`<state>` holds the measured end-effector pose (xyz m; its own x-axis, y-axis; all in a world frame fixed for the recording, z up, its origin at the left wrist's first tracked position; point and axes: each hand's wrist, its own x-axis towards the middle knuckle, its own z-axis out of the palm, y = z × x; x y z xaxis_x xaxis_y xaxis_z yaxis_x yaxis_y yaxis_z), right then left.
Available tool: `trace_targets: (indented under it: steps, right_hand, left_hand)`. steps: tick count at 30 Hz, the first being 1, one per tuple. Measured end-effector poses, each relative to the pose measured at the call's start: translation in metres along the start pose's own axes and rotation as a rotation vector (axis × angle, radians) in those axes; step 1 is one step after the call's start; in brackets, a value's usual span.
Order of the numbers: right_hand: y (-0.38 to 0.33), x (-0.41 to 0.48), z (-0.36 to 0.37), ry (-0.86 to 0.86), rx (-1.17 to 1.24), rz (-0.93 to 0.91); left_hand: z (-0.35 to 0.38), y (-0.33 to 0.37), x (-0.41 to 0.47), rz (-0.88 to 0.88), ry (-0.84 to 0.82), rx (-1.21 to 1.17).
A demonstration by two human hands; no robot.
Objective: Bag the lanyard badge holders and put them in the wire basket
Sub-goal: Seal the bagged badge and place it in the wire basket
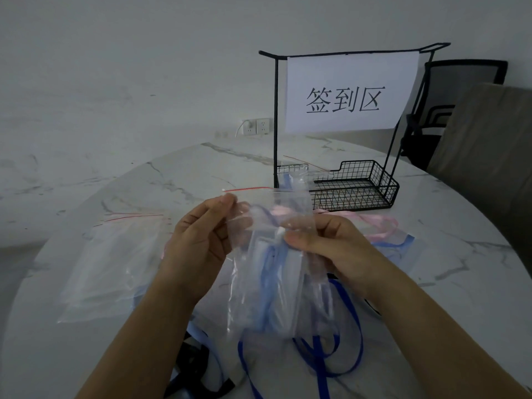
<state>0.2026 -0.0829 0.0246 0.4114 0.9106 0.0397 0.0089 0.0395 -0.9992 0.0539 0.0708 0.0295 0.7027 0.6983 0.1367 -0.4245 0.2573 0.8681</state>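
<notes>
I hold a clear zip bag (264,295) with a red seal strip up over the table. My left hand (198,240) pinches its top left edge. My right hand (325,243) grips a light-blue lanyard badge holder (273,263) that sits partly inside the bag. Dark-blue lanyards (325,358) lie loose on the table below my hands. The black wire basket (357,188) stands at the back right, and a bagged blue lanyard (290,180) leans at its left end.
A pile of empty zip bags (112,254) lies to the left on the round marble table (449,283). Pink and light-blue lanyards (383,226) lie right of my hands. The basket's frame carries a paper sign (348,93). A chair (486,156) stands at the right.
</notes>
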Motion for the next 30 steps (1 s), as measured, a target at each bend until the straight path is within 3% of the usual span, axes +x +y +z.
trace_targets:
  steps: [4, 11, 17, 23, 27, 30]
  right_hand:
    - [0.003, 0.003, 0.000, 0.052, -0.100, -0.038]
    - [0.006, 0.007, 0.001, 0.294, -0.104, -0.167]
    - [0.004, 0.005, 0.001, 0.162, 0.078, -0.211]
    - [0.004, 0.003, -0.001, 0.158, 0.173, -0.208]
    - [0.000, 0.002, -0.007, 0.015, 0.417, -0.181]
    - [0.000, 0.004, -0.009, 0.078, 0.374, -0.141]
  left_hand:
    - [-0.005, -0.007, 0.004, -0.108, 0.063, 0.062]
    - [-0.006, -0.012, 0.003, -0.097, 0.056, 0.082]
    - [-0.001, -0.012, -0.001, -0.097, -0.018, -0.017]
    - [0.007, -0.008, -0.006, -0.042, -0.006, 0.005]
    - [0.008, -0.003, -0.007, -0.063, -0.023, 0.002]
    - [0.008, -0.006, -0.004, -0.140, 0.022, 0.000]
